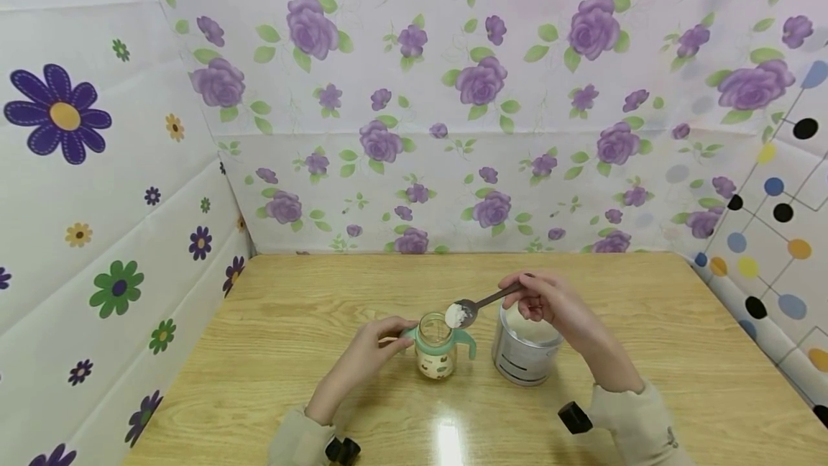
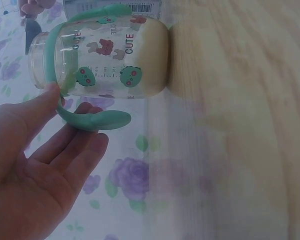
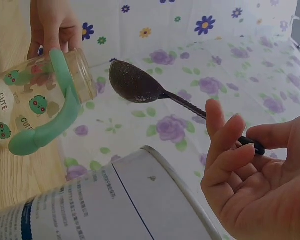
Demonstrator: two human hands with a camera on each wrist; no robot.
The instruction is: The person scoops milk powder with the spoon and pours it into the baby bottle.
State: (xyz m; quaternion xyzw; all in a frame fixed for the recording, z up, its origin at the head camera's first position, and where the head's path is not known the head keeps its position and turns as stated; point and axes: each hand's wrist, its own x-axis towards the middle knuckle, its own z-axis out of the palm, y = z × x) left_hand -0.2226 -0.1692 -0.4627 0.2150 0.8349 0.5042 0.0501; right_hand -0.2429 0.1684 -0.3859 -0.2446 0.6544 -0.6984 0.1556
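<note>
The left hand [image 1: 377, 340] is pinching one green handle [image 2: 92, 121] of a clear bottle [image 1: 436, 364] between thumb and fingers, while the bottle is standing upright near the middle of the tabletop [image 1: 310, 300]. Red and green pictures and the word "CUTE" are showing on its side, and something cream-coloured is filling its base. The right hand [image 1: 546, 299] is pinching the end of a dark spoon [image 1: 489, 299], whose bowl is carrying white powder [image 1: 456, 316] close by the bottle's uncapped mouth, at a height above the rim. A can [image 1: 525, 362] with pale powder inside is standing just right of the bottle, below the right hand. Behind the tabletop, a white cloth [image 1: 427, 110] with purple roses is hanging.
</note>
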